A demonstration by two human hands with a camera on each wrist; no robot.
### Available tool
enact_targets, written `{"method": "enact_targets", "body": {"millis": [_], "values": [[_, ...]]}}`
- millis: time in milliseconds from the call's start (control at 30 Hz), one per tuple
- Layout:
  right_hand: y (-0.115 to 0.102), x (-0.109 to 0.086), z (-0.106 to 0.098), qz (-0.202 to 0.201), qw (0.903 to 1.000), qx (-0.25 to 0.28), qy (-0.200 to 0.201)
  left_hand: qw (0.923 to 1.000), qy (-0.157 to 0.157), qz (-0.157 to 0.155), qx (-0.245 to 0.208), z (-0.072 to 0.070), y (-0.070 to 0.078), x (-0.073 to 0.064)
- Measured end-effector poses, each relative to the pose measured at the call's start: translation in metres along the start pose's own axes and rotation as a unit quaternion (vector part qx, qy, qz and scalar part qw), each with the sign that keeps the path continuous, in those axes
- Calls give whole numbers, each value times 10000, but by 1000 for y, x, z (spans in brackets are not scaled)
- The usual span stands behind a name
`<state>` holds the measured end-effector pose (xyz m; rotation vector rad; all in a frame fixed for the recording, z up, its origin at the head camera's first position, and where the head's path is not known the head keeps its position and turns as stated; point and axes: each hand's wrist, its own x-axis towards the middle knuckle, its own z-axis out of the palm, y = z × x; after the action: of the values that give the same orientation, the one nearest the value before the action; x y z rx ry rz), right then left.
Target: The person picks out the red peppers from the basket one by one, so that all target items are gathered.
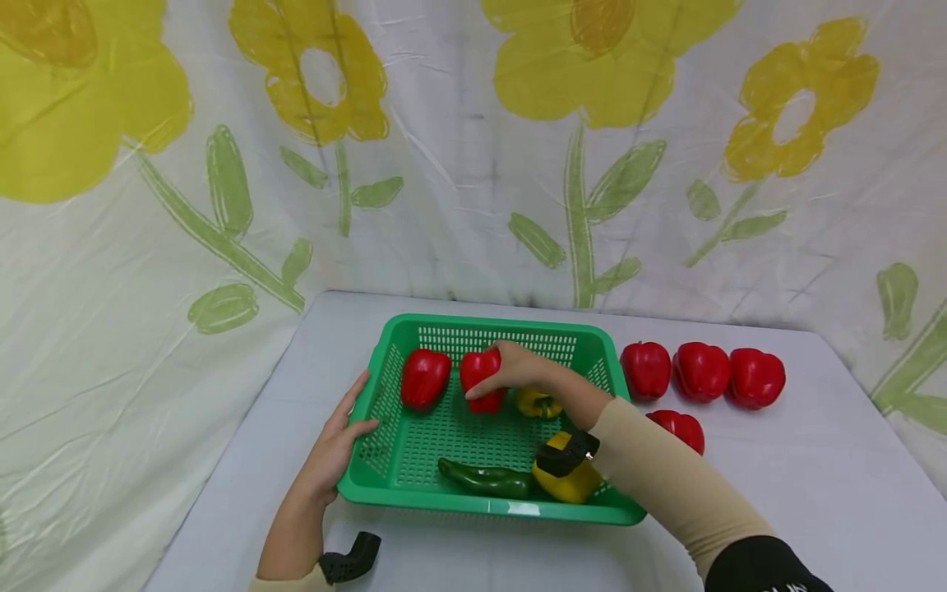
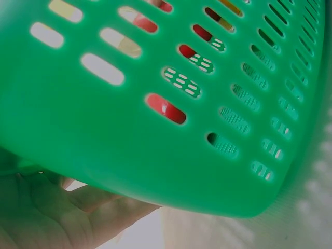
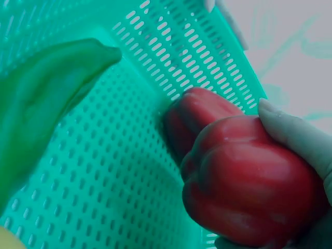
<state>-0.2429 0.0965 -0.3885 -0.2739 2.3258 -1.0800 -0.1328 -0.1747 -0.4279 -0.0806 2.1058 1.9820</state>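
Note:
A green plastic basket (image 1: 444,493) with slotted walls stands on the table. Inside it my right hand (image 1: 515,367) grips a red bell pepper (image 1: 481,380), thumb on one side and fingers on the other; the right wrist view shows this pepper (image 3: 254,181) close up. Another red bell pepper (image 1: 425,379) lies to its left in the basket. At the basket's left rim rests my left hand (image 1: 333,448), thumb over the edge and fingers along the outside. In the left wrist view that hand (image 2: 67,212) is partly hidden by the basket wall (image 2: 129,150).
The basket also holds a long green pepper (image 1: 484,478), a yellow bell pepper (image 1: 570,481) and a smaller-looking yellow one (image 1: 538,404), both partly behind my right arm. Several red bell peppers (image 1: 700,372) sit on the table (image 1: 799,469) right of the basket. A flowered cloth (image 1: 459,205) hangs behind.

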Motion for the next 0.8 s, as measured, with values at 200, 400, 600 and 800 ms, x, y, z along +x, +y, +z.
{"method": "enact_targets", "body": {"millis": [200,400,600,800], "values": [[0,-17,-8,-46,9997,-232,85,10000,-11,-37,-39,0,0,0],[3,-32,-14,-94,9995,-263,165,10000,8,-5,75,0,0,0],[8,-46,-21,-271,9992,-187,224,10000,-4,10,75,-1,0,0],[12,-59,-27,-291,9989,-6,371,10000,-17,16,68,0,0,1]]}}
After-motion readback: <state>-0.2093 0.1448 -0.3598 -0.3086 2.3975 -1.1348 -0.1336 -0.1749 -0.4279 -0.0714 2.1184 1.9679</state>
